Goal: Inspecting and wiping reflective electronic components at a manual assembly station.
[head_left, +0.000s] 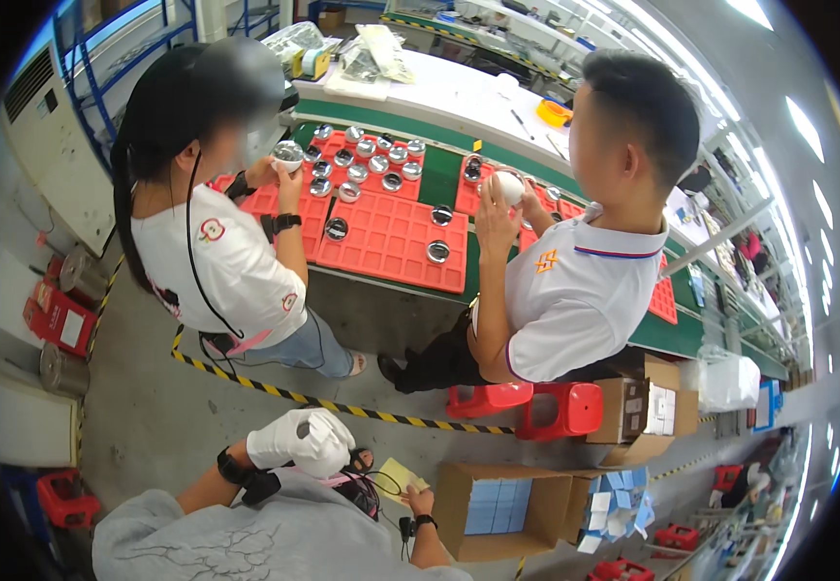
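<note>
1. Our left hand, near and left, is curled tight around a white cloth.
2. Our right hand pinches a yellow card, apart from the left.
3. The cloth looks soft and light, so we grip it anywhere; the card is thin and bends, so we hold its edge.
4. We count one cloth, one card, one open cardboard box and two red stools.

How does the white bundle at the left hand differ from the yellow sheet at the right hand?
The white bundle is bulky and crumpled, covering the left hand; the yellow sheet is flat and thin, touched only at its corner by the right hand. Both are small, light-coloured items.
</note>
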Demonstrator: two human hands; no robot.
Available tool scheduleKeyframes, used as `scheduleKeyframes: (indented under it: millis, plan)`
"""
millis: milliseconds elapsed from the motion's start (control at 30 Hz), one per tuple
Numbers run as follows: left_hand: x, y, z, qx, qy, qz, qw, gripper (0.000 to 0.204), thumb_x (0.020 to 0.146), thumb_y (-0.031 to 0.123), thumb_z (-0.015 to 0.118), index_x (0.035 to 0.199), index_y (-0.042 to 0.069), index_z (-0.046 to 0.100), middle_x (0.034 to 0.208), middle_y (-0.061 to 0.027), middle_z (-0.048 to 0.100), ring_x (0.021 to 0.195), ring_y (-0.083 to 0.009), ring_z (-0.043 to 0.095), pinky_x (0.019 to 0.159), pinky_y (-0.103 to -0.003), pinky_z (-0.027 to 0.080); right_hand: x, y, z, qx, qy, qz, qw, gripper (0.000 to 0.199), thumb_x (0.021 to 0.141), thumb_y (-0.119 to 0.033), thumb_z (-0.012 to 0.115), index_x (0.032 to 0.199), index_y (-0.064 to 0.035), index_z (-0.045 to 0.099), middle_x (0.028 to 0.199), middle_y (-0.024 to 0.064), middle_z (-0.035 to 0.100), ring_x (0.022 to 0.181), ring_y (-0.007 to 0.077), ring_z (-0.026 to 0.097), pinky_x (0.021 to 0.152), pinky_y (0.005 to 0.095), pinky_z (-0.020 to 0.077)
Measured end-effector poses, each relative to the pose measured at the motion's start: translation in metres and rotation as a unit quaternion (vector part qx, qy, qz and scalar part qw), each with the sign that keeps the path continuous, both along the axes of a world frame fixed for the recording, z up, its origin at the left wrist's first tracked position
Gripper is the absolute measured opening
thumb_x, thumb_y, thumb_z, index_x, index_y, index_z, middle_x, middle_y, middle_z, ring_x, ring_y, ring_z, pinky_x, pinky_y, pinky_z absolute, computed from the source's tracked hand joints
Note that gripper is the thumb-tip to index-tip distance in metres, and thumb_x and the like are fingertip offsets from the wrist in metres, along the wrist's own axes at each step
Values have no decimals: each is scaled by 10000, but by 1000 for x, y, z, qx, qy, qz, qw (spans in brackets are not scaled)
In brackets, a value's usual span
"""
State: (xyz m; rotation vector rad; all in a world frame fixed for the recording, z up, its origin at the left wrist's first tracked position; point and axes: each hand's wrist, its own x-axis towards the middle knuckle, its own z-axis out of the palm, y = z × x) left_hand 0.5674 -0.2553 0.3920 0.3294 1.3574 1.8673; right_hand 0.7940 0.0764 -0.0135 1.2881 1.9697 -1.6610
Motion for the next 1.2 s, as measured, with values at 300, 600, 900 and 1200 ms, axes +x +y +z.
scheduleKeyframes:
  millis: [300,600,900,1200]
  plan:
    - [-26,-12,12,64,62,-121,989,436,798,259,793,1142,24,663,1182,-89,666,1100,-177,623,974,-319,463,-25,-46,67,123,20,17,992,340,874,-101,669,967,215,586,914,250,711,807,329,753,600,365,634]
    - [-39,-11,10,13,133,-102,986,401,795,208,780,1137,36,665,1171,-76,665,1088,-169,623,971,-324,464,47,-77,-34,24,46,-176,983,364,864,-130,664,953,212,581,822,230,713,723,302,754,566,348,622]
    - [-46,-8,7,-2,123,-82,989,369,754,73,761,1112,45,676,1120,-49,671,1045,-128,627,950,-285,473,34,-90,-33,64,-14,-146,987,268,851,-87,662,963,155,631,861,194,714,706,304,750,531,357,606]
    - [-40,-3,1,3,161,-45,986,353,756,68,769,1095,46,675,1121,-53,672,1036,-136,634,945,-288,478,6,-80,1,99,-16,-97,990,398,854,-203,687,938,184,649,795,171,742,718,267,758,609,335,608]
